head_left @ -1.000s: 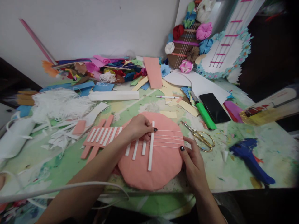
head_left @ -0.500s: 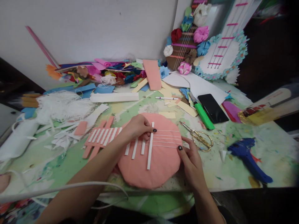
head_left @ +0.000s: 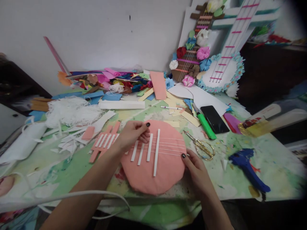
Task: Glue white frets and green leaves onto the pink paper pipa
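A salmon-pink paper guitar [head_left: 165,174] lies flat at the table's front, its round body nearest me and its neck [head_left: 102,147] pointing left. White strings run across it, crossed by several white paper strips; the longest strip [head_left: 156,156] stands rightmost on the body. Above the left part of the body is my left hand [head_left: 133,134], fingers loosely curled and thumb apart, with nothing visible in it. It hides part of the neck joint. My right hand [head_left: 198,169] grips the body's right edge, thumb on top and fingers underneath or behind.
Gold scissors [head_left: 203,148], a blue glue gun [head_left: 249,169], a green cutter [head_left: 206,124] and a black phone [head_left: 214,118] lie to the right. White shredded paper [head_left: 72,111] heaps at left. A white cable [head_left: 79,193] loops across the front. Decorated paper guitars [head_left: 223,72] lean behind.
My left hand has come off the longest strip and moved left, its thumb lifted away from the fingers. My right hand keeps its hold on the edge. The camera view has shifted slightly.
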Available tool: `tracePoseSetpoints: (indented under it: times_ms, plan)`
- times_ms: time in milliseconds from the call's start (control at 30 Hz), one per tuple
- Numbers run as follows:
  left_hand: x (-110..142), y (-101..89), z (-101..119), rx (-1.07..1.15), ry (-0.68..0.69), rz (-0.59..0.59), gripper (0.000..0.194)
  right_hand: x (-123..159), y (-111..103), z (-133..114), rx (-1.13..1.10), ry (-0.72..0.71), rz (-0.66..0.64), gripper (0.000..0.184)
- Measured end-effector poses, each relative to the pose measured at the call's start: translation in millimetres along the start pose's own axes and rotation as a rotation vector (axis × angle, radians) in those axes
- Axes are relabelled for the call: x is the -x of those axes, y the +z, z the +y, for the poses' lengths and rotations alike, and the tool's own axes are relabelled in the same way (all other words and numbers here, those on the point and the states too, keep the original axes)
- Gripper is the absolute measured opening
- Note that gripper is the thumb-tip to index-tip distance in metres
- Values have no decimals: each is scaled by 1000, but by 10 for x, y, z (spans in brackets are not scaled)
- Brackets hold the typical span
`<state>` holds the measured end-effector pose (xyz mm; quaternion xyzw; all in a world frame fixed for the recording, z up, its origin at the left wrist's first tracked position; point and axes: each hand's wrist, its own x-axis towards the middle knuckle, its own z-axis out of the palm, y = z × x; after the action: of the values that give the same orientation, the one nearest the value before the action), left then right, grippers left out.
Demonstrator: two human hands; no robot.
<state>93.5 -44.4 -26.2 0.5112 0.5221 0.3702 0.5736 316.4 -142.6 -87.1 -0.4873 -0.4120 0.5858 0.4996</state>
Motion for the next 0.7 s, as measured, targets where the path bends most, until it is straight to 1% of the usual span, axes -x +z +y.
tracePoseSetpoints:
  times_ms: [100, 233, 267, 300, 333, 367, 400, 467, 533, 567, 600, 633, 700]
  plan:
    - [251, -152, 13, 71, 132, 198, 30, 61, 19, 54, -30, -42, 54, 37]
    - [538, -321, -125, 79, 332, 537, 24, 175, 92, 107, -23, -148, 265, 37]
    - [580, -341, -177, 84, 380, 610, 21, 204, 130, 107, -38, -171, 309, 37]
    - [609, -348, -229, 100, 414, 651, 19, 230, 176, 104, -63, -185, 336, 37]
    - [628, -342, -275, 121, 432, 662, 19, 251, 231, 100, -96, -192, 345, 37]
    - [638, -321, -312, 142, 435, 648, 21, 267, 295, 98, -135, -196, 339, 37]
    - [641, -287, -336, 168, 428, 607, 25, 277, 363, 102, -178, -203, 333, 39]
    - [640, -189, -338, 231, 383, 464, 37, 277, 508, 138, -255, -225, 333, 44]
    - [632, -71, -290, 306, 328, 305, 46, 263, 652, 212, -297, -252, 353, 50]
    - [625, -13, -259, 342, 317, 257, 49, 255, 719, 258, -305, -261, 365, 53]
    - [617, 40, -230, 374, 323, 240, 50, 249, 784, 306, -311, -263, 374, 56]
    - [606, 85, -208, 399, 346, 255, 50, 246, 844, 352, -321, -260, 380, 58]
    - [579, 150, -194, 428, 400, 328, 52, 249, 953, 426, -358, -252, 388, 64]
